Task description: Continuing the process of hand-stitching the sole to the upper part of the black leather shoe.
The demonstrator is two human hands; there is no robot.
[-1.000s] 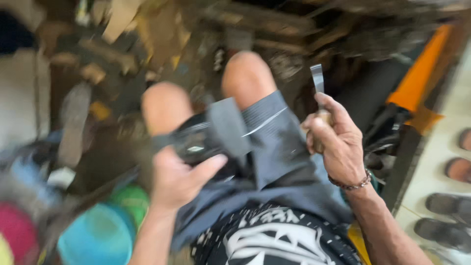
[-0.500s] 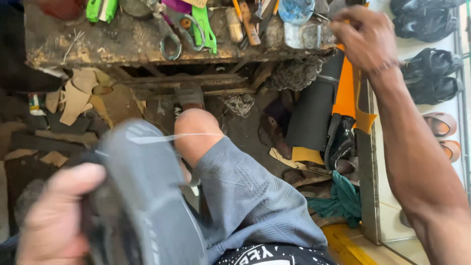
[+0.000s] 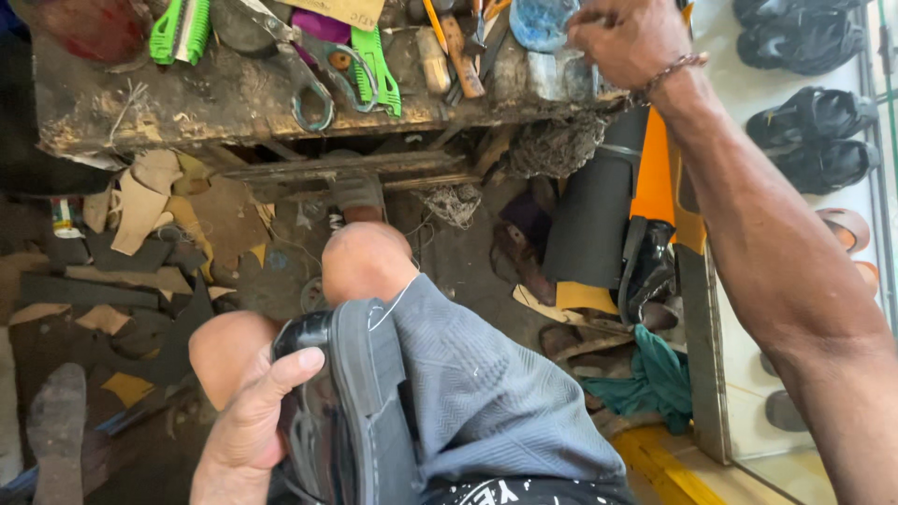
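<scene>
From the head camera, the left hand (image 3: 248,425) is clamped around a black shoe (image 3: 327,411), thumb over its upper edge; the shoe rests on the person's lap, wedged between the bare knees and against the grey shorts (image 3: 486,393), with its dark sole edge turned upward. The right hand (image 3: 631,37) reaches out to the cluttered wooden workbench (image 3: 234,103), fingers curled down among the tools (image 3: 458,51) beside a blue lid (image 3: 543,21); whether it has actually closed on anything I cannot tell, since the fingertips are hidden at the frame's top.

The risk I see is the shoe slipping off the thigh; it is pinned by one hand only while the body leans toward the bench, and a shift of the knees could tip it down onto the scraps (image 3: 140,201) on the floor; the stretched arm could also knock loose tools off the bench edge.

The shoe's long axis runs roughly up and down the picture, away from the body; its far end points toward the knees and the workbench.
</scene>
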